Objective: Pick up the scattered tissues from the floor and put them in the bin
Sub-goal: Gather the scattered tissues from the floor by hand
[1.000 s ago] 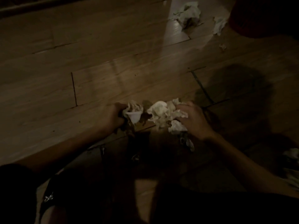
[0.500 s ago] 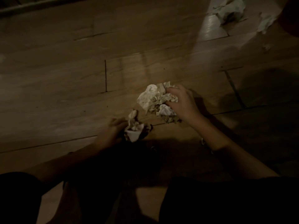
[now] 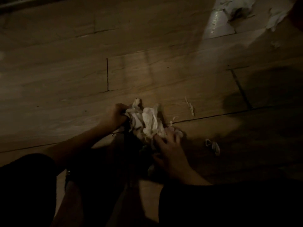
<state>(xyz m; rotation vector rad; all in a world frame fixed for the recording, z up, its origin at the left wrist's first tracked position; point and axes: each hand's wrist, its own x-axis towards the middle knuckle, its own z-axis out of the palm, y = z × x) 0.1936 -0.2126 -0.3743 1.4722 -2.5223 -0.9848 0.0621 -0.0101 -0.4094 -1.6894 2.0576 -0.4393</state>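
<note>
A bunch of crumpled white tissues (image 3: 150, 122) sits low over the wooden floor in the middle of the view, held from both sides. My left hand (image 3: 115, 115) grips its left edge and my right hand (image 3: 168, 145) clutches its lower right part. A small tissue scrap (image 3: 213, 145) lies on the floor to the right of my right hand, and a thin torn strip (image 3: 190, 106) lies above it. Two more crumpled tissues (image 3: 236, 6) (image 3: 277, 18) lie at the far top right. No bin is clearly in view.
The floor is dim wooden planks (image 3: 65, 71) with a bright patch of light (image 3: 216, 25) at the top right. A dark rounded object (image 3: 297, 12) is cut off by the top right corner. My dark-clothed knees fill the bottom of the view.
My two hands have come together, merging the small tissue wad from my left hand with the larger bunch in my right. Two small scraps now lie on the floor to the right.
</note>
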